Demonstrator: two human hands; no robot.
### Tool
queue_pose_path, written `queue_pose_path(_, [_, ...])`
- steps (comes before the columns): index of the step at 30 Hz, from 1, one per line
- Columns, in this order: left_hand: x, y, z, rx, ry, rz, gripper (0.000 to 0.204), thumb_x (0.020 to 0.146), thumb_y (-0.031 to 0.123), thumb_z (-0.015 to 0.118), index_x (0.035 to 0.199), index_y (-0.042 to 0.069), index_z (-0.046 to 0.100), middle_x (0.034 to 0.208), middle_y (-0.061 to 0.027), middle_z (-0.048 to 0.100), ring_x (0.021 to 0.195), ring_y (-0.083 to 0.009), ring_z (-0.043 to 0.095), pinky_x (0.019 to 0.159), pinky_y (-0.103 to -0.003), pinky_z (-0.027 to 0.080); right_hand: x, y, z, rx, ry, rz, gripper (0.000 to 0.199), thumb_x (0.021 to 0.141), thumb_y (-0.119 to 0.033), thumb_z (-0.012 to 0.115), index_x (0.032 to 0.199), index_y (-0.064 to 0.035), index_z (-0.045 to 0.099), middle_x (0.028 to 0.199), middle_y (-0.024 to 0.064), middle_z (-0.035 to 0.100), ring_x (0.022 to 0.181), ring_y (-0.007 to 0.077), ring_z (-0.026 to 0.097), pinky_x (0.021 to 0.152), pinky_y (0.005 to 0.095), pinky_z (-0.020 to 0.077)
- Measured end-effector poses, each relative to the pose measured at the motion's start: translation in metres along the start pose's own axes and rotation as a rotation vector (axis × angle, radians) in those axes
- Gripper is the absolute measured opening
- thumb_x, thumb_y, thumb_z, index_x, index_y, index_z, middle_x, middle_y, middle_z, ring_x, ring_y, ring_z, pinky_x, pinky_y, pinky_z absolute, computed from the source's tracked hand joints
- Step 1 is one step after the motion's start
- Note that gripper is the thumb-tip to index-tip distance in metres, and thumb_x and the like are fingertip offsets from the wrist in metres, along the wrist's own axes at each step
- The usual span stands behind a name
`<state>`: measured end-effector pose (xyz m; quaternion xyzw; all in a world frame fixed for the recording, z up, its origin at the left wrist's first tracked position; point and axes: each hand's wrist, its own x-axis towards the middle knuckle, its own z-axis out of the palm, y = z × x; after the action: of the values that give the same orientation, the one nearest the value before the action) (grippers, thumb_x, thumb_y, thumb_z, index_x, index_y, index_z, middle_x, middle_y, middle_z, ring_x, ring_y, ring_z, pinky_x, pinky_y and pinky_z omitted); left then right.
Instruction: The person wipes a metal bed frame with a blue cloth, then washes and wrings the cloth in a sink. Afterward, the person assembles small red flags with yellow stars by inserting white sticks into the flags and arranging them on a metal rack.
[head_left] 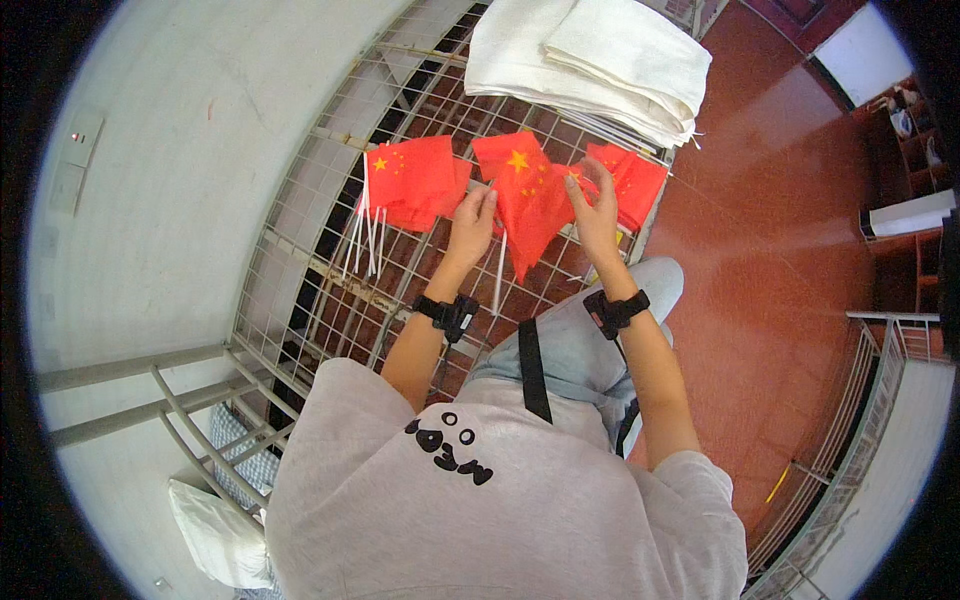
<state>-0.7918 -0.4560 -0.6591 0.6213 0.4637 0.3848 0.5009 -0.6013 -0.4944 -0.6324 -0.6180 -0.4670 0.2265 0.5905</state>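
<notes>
Between my two hands hangs a small red flag (525, 200) with yellow stars, its white stick slanting down below the cloth. My left hand (470, 228) is closed, thumb and fingers pinching the flag near its left edge. The right hand (597, 215) has curled fingers at the cloth's right side and pinches it there. Left of my hands lies a stack of red flags (412, 172), their white sticks fanned toward me. Another pile of red flags (640, 185) sits just beyond my right hand, partly hidden by it.
The flags rest on a metal wire-mesh bed frame (290, 250). Folded white cloths (600, 70) are stacked at its far end. A pale wall (200, 200) runs along the left; red-brown floor (760, 220) lies to the right, with shelves (905, 130) beyond.
</notes>
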Motion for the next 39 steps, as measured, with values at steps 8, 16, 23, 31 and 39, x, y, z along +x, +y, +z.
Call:
queue_pose_path(8, [0.008, -0.011, -0.021, -0.421, 0.261, -0.151, 0.023, 0.097, 0.024, 0.040, 0.095, 0.004, 0.052, 0.087, -0.0005, 0.056, 0.076, -0.0074, 0.052, 0.065, -0.023, 0.044, -0.028, 0.073, 0.031, -0.137, -1.005, 0.288, 0.030, 0.081, -0.022, 0.062, 0.102, -0.0017, 0.060, 0.098, 0.0151, 0.063, 0.090, 0.0217, 0.061, 0.077, 0.0335, 0.0475])
queue_pose_path(16, [-0.009, -0.001, -0.013, -0.837, 0.208, -0.342, 0.016, 0.095, 0.023, 0.045, 0.103, 0.009, 0.048, 0.102, -0.0034, 0.056, 0.087, -0.0157, 0.057, 0.073, -0.034, 0.049, -0.057, 0.036, 0.079, 0.253, -0.873, 0.169, 0.082, 0.063, -0.022, 0.080, 0.128, -0.0020, 0.034, 0.114, 0.0147, 0.055, 0.106, 0.0212, 0.053, 0.090, 0.0345, 0.0431])
queue_pose_path(23, [-0.012, 0.008, 0.009, -1.059, 0.067, -0.273, 0.019, 0.092, 0.017, 0.051, 0.108, 0.006, 0.047, 0.111, -0.0062, 0.054, 0.102, -0.0218, 0.053, 0.089, -0.040, 0.043, -0.066, 0.061, 0.092, 0.047, -0.711, 0.009, 0.044, 0.072, -0.020, 0.068, 0.110, -0.0033, 0.052, 0.110, 0.0203, 0.057, 0.104, 0.0334, 0.054, 0.086, 0.0386, 0.0441])
queue_pose_path(31, [-0.001, 0.020, -0.050, -0.800, 0.336, -0.185, 0.024, 0.085, 0.001, 0.057, 0.108, 0.004, 0.048, 0.104, -0.0074, 0.053, 0.094, -0.0190, 0.056, 0.077, -0.035, 0.051, -0.029, 0.060, 0.045, -0.304, -0.432, 0.195, 0.027, 0.079, -0.012, 0.054, 0.105, -0.0047, 0.060, 0.096, 0.0222, 0.061, 0.091, 0.0382, 0.059, 0.075, 0.0406, 0.0468])
queue_pose_path(39, [0.037, -0.124, -0.190, 0.085, 0.462, -0.322, 0.029, 0.076, 0.006, 0.063, 0.104, -0.002, 0.059, 0.101, -0.0121, 0.062, 0.087, -0.0232, 0.061, 0.073, -0.033, 0.050, 0.002, 0.108, 0.001, -0.110, -0.245, 0.254, 0.024, 0.085, -0.017, 0.057, 0.099, 0.0016, 0.060, 0.085, 0.0121, 0.065, 0.080, 0.0219, 0.061, 0.072, 0.0330, 0.0457])
